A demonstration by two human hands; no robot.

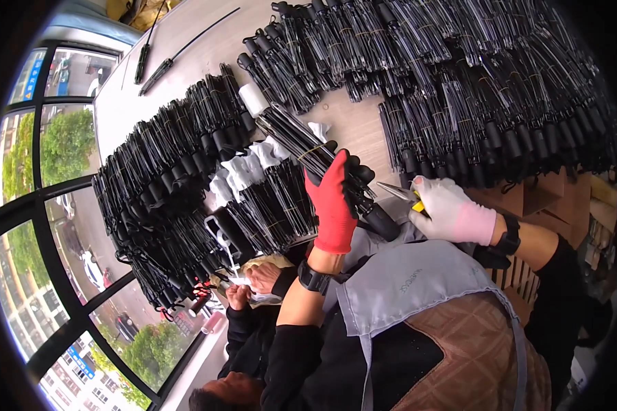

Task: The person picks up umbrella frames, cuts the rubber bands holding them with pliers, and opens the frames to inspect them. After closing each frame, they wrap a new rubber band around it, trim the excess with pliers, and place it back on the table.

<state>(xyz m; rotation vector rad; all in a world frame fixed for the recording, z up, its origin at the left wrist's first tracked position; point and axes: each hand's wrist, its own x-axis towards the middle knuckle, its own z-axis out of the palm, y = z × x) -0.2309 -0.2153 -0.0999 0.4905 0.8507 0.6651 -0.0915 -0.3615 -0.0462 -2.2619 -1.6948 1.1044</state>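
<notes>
My left hand (332, 205), in a red glove with black fingertips, is closed around a folded black umbrella frame (288, 133). The frame slants from a white piece at its upper left end to a black handle (380, 223) near my apron. Gripped in my right hand (452, 212), which wears a white and pink glove, are pliers (396, 191) with yellow on the grips. Their jaws point left, toward the held frame; whether they touch it I cannot tell. Umbrella frames with white wrapped ends (243, 171) lie just left of my left hand.
Rows of black umbrella frames (452, 116) cover the table (353, 120) at the back and right, with another stack (164, 151) at left. Two frames with long shafts (159, 72) lie at the far left. Another person's hands (257, 281) work beside my left forearm. Cardboard boxes (545, 202) stand at right.
</notes>
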